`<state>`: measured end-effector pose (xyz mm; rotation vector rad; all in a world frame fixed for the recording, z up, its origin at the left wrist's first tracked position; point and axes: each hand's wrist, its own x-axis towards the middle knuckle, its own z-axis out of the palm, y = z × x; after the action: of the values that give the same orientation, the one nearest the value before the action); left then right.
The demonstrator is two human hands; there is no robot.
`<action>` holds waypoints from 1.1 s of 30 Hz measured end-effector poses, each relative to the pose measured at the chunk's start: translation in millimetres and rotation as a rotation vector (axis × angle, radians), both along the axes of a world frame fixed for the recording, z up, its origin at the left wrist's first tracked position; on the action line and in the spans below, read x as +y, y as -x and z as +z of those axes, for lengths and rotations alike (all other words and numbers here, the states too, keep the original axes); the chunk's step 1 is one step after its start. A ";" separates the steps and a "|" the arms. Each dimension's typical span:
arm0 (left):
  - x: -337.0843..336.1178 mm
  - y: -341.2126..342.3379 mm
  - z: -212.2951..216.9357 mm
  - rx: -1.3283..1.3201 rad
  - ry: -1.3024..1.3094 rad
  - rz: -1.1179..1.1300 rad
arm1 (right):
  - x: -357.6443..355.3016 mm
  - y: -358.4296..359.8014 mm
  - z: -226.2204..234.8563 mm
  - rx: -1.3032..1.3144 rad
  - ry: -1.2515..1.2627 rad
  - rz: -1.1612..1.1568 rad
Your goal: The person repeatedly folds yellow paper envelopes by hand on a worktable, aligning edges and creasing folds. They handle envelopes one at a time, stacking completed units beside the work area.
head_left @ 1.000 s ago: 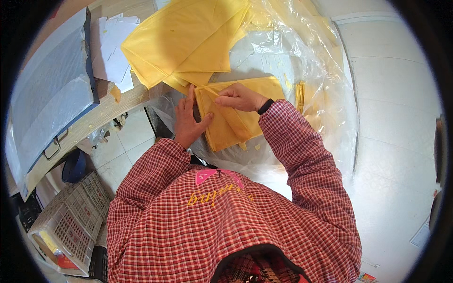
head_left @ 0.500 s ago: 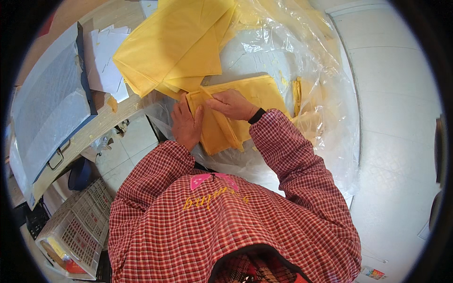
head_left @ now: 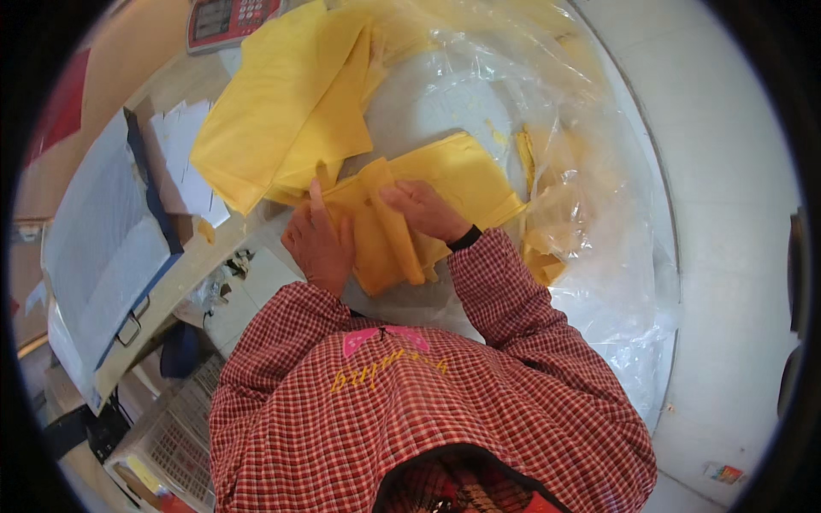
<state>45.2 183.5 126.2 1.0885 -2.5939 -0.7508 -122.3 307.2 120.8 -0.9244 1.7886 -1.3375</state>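
Left hand (head_left: 323, 248) in the head view is spread, thumb and index finger apart, and touches the left edge of the folded yellow sheets (head_left: 389, 227). Right hand (head_left: 426, 210), with a dark band (head_left: 464, 238) at its wrist, is curled, its thumb against the raised fold; whether the fingers pinch the material, I cannot tell. The two hands stand a little apart, with part of the fold between them.

These sheets lie beyond the right edge of the wooden desk (head_left: 175, 84), on a pale work surface (head_left: 466, 94), and overlap a yellow stack (head_left: 466, 171) on their right. Clear plastic (head_left: 599, 282) spreads along the right side of that surface and covers more yellow pieces (head_left: 540, 263). Larger yellow sheets (head_left: 265, 111) fan across the desk's right edge, near the left fingertips. White papers (head_left: 186, 158) lie beside them, next to a blue-edged board (head_left: 107, 231) under cloudy film along the desk's near edge. A red keypad device (head_left: 229, 21) sits toward the desk's far end.

Below the near edge are a dark blue object (head_left: 180, 349) and pale slatted crates (head_left: 175, 449). Light tiled floor (head_left: 727, 171) runs down the right. The person wears a red checked smock (head_left: 428, 410).
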 end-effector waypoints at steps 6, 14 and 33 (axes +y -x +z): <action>19.1 12.5 -35.2 0.203 0.216 -0.332 | 10.1 -39.8 66.6 0.563 -0.458 0.317; 36.0 5.3 -14.8 0.002 0.407 -0.354 | 51.2 -6.3 20.0 -0.205 -0.185 0.080; 8.4 57.4 7.4 -0.097 0.183 -0.758 | 50.2 -22.5 63.7 -0.828 0.058 -0.335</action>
<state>-12.2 191.9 133.6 0.0567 -3.0824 -0.5724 -99.8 357.4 184.5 -0.0317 1.2686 -1.6582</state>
